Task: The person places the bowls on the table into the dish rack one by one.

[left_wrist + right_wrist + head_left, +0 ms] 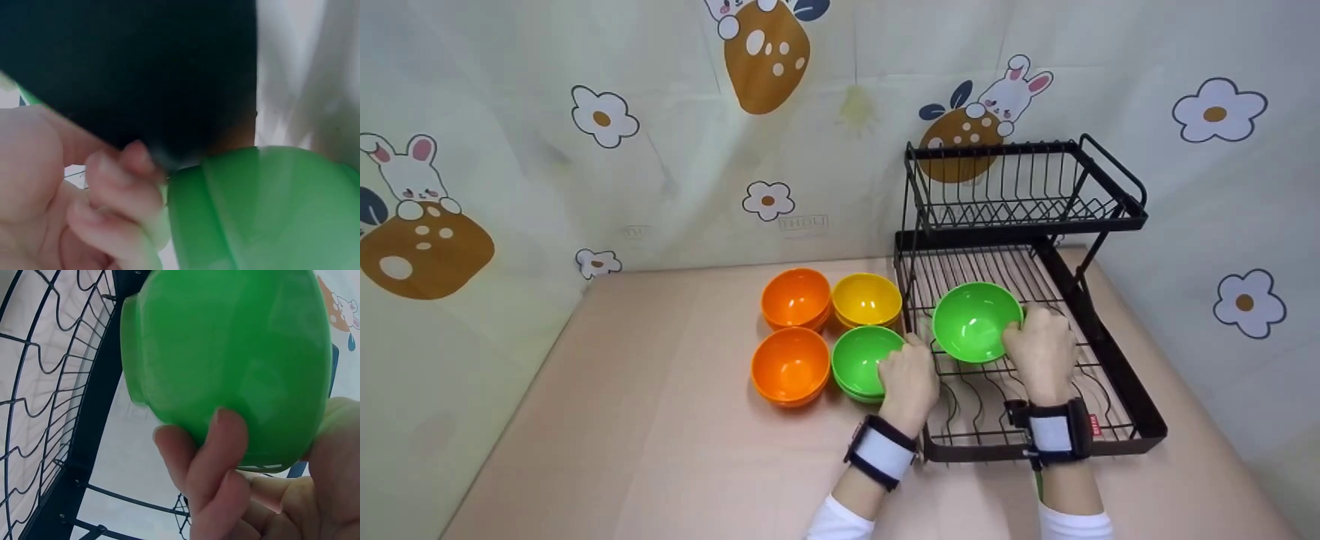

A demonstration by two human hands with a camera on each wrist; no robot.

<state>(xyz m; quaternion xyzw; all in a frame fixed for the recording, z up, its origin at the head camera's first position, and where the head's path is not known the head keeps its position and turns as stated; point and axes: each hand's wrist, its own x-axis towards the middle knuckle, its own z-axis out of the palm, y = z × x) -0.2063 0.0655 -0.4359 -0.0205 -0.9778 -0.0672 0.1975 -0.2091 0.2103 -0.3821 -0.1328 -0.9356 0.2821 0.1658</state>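
Green bowl [971, 321] gripped at rim by right hand [1041, 354] over dish rack [1101, 341], right of frame; stacked green bowls [859, 361], just below centre, pinched by left hand [913, 381]; level, snag-free handling advised.

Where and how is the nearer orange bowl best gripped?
Probably by the near left rim, coming from the person's left, thumb inside: the nearer orange bowl sits mouth up, with the green bowl close on its right and the farther orange bowl behind.

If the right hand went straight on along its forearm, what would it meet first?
Probably the black rack's upper tier, ahead of the right hand and the green bowl it holds; depth is unclear, so they might pass underneath.
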